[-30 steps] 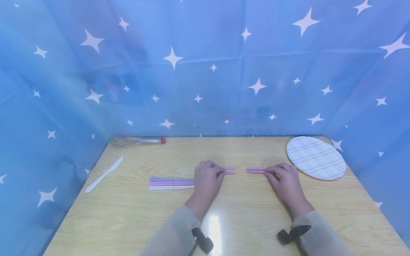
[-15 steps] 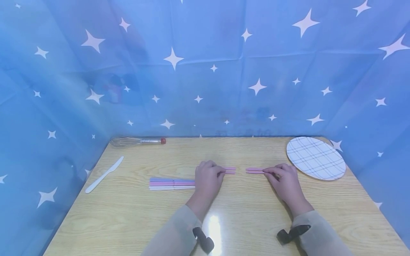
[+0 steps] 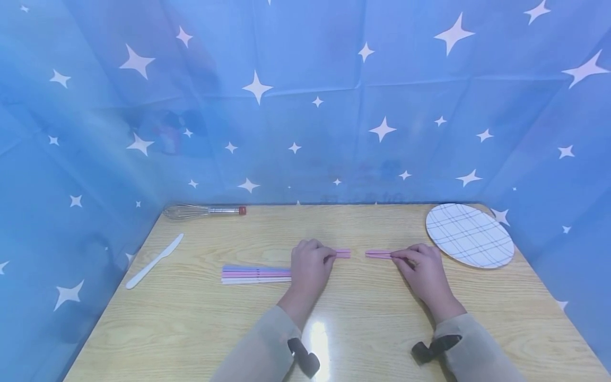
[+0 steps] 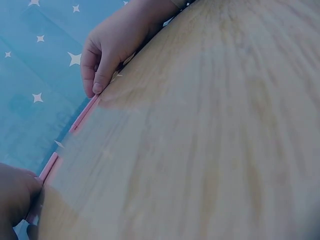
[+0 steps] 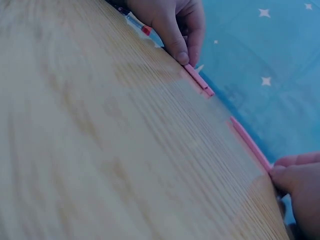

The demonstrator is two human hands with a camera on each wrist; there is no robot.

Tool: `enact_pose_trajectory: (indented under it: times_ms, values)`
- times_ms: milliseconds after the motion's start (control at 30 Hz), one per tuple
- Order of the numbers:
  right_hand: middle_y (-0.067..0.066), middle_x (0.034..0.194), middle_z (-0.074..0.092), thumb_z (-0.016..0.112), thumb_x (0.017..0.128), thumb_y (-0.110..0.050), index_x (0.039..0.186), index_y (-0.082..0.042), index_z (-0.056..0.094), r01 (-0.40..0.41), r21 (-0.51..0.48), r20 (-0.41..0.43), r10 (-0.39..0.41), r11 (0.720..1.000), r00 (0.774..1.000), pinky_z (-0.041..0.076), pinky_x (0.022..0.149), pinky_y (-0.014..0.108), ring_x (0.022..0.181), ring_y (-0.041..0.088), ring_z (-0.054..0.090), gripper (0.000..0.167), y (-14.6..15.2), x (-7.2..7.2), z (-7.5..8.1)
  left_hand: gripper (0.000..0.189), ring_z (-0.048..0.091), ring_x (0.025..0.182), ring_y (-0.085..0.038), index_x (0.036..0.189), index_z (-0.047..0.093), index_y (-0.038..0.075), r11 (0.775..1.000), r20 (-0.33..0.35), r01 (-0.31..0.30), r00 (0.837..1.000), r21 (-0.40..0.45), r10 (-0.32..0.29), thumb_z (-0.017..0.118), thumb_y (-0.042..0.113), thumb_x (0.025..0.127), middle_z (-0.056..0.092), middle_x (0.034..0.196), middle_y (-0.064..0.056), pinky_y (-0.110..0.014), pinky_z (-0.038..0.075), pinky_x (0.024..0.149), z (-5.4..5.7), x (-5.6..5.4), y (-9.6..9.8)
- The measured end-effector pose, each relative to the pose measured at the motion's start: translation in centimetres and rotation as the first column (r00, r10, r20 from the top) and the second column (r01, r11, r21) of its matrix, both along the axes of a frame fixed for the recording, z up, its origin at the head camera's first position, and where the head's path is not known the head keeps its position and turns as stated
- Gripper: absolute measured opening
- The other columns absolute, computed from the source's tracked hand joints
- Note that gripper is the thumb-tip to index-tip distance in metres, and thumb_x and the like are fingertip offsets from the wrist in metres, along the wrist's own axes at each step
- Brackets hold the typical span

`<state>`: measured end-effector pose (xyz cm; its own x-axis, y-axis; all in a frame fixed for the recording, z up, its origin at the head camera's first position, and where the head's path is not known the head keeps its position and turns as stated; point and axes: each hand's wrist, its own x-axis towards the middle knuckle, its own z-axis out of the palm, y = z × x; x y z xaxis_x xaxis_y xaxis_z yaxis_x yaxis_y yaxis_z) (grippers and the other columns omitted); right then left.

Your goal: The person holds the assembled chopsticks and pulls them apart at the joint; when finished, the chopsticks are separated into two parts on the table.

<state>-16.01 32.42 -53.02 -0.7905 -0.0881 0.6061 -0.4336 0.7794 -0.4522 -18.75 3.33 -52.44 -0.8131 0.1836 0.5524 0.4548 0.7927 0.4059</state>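
In the head view my left hand point(image 3: 309, 268) pinches a pair of pink chopsticks point(image 3: 343, 253) whose ends stick out to the right, lying side by side. Facing them across a small gap, another pair of pink chopsticks point(image 3: 378, 254) points left from between the thumb and fingers of my right hand point(image 3: 425, 270). Both pairs lie low along the tabletop, roughly in line; their other ends are hidden by the hands. A row of blue, pink and white chopsticks point(image 3: 255, 274) lies left of my left hand, which covers its right end.
At the back left lies a whisk point(image 3: 205, 211) with a red-tipped handle. A white knife point(image 3: 155, 261) rests slanted near the left edge. On the right, a checked oval plate point(image 3: 470, 235) sits by the table's edge. A blue starry curtain point(image 3: 305, 122) hangs behind.
The two pink chopsticks at my left hand have come closer together. My right fingertips have shifted very slightly left. The other things lie as before.
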Motion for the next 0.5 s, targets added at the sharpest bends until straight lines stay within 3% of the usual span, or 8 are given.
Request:
enact_pose_trajectory:
  times_ms: [500]
  values:
    - [0.011, 0.091, 0.07, 0.088, 0.081, 0.009, 0.093, -0.008, 0.084, -0.005, -0.01, -0.009, 0.004, 1.0, 1.0, 0.035, 0.087, 0.046, 0.089, 0.032, 0.058, 0.021, -0.08, 0.18, 0.1, 0.01, 0.06, 0.09, -0.013, 0.098, 0.084, 0.024, 1.0, 0.022, 0.005, 1.0, -0.013, -0.004, 0.089, 0.023, 0.089, 0.072, 0.093, 0.01, -0.033, 0.05, 0.084, -0.18, -0.1, 0.0]
